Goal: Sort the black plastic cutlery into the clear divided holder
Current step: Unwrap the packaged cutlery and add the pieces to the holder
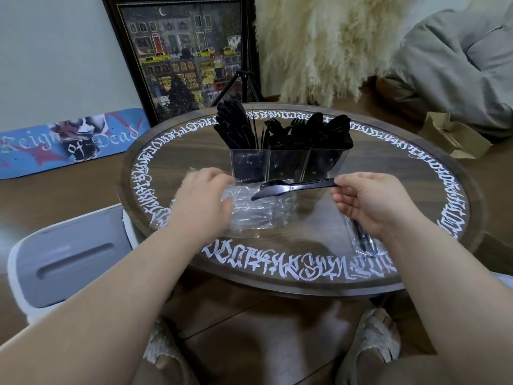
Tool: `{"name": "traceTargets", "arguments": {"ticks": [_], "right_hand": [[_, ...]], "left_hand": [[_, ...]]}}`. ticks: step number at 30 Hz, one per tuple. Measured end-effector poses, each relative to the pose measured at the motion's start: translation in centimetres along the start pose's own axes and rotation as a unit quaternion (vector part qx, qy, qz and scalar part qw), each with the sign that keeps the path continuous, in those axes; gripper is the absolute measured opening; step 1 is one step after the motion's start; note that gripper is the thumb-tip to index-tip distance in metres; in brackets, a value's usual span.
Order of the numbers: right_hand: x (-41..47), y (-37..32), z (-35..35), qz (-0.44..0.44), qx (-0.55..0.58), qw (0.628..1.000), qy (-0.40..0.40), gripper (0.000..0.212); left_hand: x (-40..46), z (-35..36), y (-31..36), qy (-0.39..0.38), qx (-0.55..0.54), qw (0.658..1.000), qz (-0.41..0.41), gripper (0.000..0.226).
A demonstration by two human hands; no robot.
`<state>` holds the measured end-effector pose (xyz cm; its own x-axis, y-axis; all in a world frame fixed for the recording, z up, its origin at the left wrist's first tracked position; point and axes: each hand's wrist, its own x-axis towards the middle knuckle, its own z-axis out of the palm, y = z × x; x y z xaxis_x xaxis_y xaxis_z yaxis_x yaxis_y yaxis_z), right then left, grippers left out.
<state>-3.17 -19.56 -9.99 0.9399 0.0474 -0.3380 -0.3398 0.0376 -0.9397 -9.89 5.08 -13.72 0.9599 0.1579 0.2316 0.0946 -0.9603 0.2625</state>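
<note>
Right hand (369, 207) fingers pinch knife (291, 188) handle before holder (287, 165); left hand (204, 197) fingers grip wrapper (249, 215). Unwrapping step; next, drop knife into holder's left compartment.

The blue skateboard deck (70, 141) reads "Reign of Dead"; table lettering illegible.

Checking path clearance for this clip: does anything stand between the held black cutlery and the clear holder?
Nothing visible does. The right hand pinches black plastic cutlery by the handles, just in front of the clear divided holder; its open top is crowded only by sorted pieces.
</note>
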Motion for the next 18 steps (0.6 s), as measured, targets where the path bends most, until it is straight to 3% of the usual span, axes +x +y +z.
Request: {"name": "traceTargets", "arguments": {"ticks": [3,7,9,12,14,18], "right_hand": [[-0.2,0.0,0.2,-0.016,-0.009,1.0,0.011,0.008],[-0.7,-0.9,-0.4,-0.082,0.017,0.993,0.088,0.017],[-1.2,-1.5,-1.0,-0.11,0.05,0.987,0.102,0.021],[-1.9,-1.4,-1.0,-0.1,0.087,0.988,0.075,0.02],[-2.1,-0.9,-0.5,-0.08,0.088,0.992,0.029,0.015],[-2.3,0.0,0.5,-0.043,-0.026,0.995,-0.092,0.013]], "left_hand": [[-0.4,1.0,1.9,-0.107,-0.037,0.989,0.096,0.04],[-0.4,2.5,1.2,-0.228,0.024,0.971,0.062,0.038],[-0.1,2.7,1.0,-0.231,0.025,0.971,0.058,0.037],[0.2,2.3,1.9,-0.163,0.013,0.985,0.062,0.039],[0.3,1.3,3.5,-0.121,-0.117,0.986,0.012,0.038],[1.0,0.1,5.9,-0.086,-0.414,0.898,-0.125,0.031]]}}
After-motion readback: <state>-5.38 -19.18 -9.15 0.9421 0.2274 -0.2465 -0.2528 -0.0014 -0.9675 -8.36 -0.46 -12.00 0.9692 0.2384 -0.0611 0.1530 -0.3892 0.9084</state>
